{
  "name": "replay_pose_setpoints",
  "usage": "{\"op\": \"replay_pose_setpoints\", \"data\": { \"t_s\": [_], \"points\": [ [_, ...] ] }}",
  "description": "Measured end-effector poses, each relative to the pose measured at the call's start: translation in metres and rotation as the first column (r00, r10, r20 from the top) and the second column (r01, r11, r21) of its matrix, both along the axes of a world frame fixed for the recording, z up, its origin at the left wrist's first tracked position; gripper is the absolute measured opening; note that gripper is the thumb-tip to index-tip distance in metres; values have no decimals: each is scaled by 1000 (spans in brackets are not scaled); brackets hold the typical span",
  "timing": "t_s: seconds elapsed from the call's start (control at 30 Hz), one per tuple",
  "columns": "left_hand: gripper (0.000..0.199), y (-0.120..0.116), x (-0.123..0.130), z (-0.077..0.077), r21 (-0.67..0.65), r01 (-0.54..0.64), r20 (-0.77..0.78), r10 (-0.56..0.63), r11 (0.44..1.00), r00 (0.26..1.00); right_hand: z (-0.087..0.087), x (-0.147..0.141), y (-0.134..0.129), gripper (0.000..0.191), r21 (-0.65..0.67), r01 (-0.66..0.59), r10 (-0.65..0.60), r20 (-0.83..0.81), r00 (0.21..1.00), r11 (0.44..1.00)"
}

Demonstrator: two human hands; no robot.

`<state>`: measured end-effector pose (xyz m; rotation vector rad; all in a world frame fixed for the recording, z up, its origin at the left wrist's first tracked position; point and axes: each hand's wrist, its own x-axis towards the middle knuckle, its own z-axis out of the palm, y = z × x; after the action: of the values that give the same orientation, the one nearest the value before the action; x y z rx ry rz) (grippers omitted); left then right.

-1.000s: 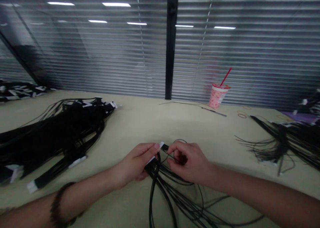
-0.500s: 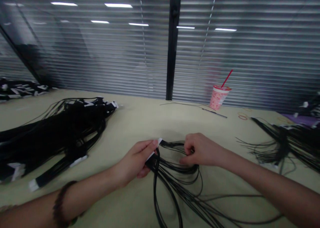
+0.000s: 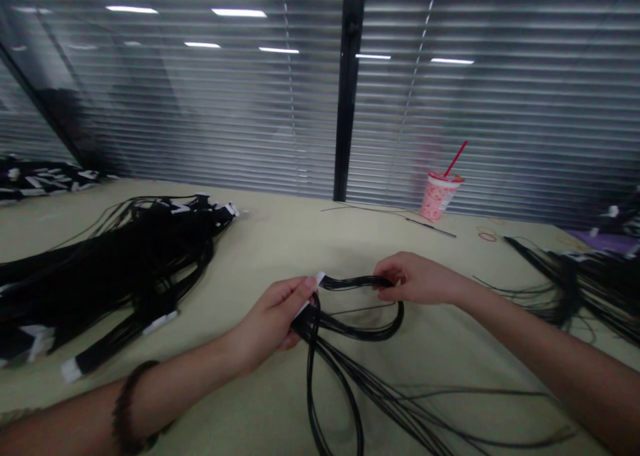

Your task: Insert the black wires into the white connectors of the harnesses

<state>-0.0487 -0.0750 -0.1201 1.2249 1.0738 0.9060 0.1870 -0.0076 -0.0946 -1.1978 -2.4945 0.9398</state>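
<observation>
My left hand (image 3: 280, 316) pinches a white connector strip (image 3: 320, 278) at the head of a bundle of black cables (image 3: 370, 383), thumb on top. Right of it, my right hand (image 3: 405, 279) has its fingers curled round a loop of these cables, at the loop's upper right bend. The loop runs from the white strip out to my right hand and back under my left hand. Other strands hang toward the table's front edge and spread to the right. The fingertips of my right hand are partly hidden.
A large pile of black cables (image 3: 115, 256) lies at the left, another bundle (image 3: 570, 283) at the right. A pink cup with a red straw (image 3: 439, 195), a pen (image 3: 431, 227) and rubber bands (image 3: 487, 236) are at the back, before window blinds (image 3: 225, 109).
My right hand has moved up and slightly right. The cables by it are now gathered into a rounder, tidier loop. My left hand has stayed nearly in place.
</observation>
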Motion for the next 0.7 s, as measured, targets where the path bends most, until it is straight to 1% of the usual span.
{"op": "replay_pose_setpoints", "data": {
  "t_s": [0.1, 0.2, 0.3, 0.33, 0.37, 0.4, 0.43, 0.47, 0.53, 0.57, 0.63, 0.67, 0.7],
  "points": [
    [33, 1, 0, 1, -7, -5, 5, 6, 1000, 1000, 10, 5, 2, 14, -95, -49, 51, 24, 998, 994],
    [33, -1, 0, 2, 21, -15, 13, 15, 1000, 1000, 11, 4, 0, 11, -122, -32, 36, 29, 999, 992],
    [32, -2, 0, 1, 43, -71, 34, 70, 997, 997, 1, -10, -11, 12, -103, 16, -19, -29, 999, 995],
    [31, -2, -1, 1, 45, -98, 40, 96, 994, 995, -3, -17, -15, 13, -92, 50, -57, -75, 996, 994],
    [31, -2, -1, 1, 49, -125, 48, 123, 991, 991, -7, -23, -20, 14, -107, 116, -131, -154, 979, 988],
    [31, -1, -2, 0, 57, -153, 62, 150, 987, 987, -11, -29, -25, 14, -109, 150, -170, -208, 963, 983],
    [30, 0, -3, 0, 68, -179, 81, 173, 982, 982, -14, -33, -28, 13, -68, 163, -175, -243, 954, 984],
    [30, 1, -4, 0, 80, -203, 105, 194, 976, 975, -17, -36, -31, 13, -17, 164, -163, -254, 953, 986],
    [30, 3, -5, 1, 103, -241, 155, 223, 965, 962, -19, -37, -33, 21, 63, 116, -101, -210, 973, 991],
    [30, 3, -5, 3, 106, -258, 169, 238, 960, 956, -20, -35, -33, 25, 55, 83, -72, -179, 981, 995],
    [30, 4, -6, 5, 105, -276, 168, 257, 955, 952, -18, -30, -31, 25, -11, 30, -31, -136, 990, 1000],
    [31, 4, -6, 6, 105, -282, 155, 265, 954, 952, -17, -28, -30, 25, -34, 12, -16, -122, 992, 999],
    [31, 4, -6, 7, 107, -280, 137, 265, 954, 955, -16, -27, -30, 25, -29, 9, -12, -107, 994, 1000]
  ]
}}
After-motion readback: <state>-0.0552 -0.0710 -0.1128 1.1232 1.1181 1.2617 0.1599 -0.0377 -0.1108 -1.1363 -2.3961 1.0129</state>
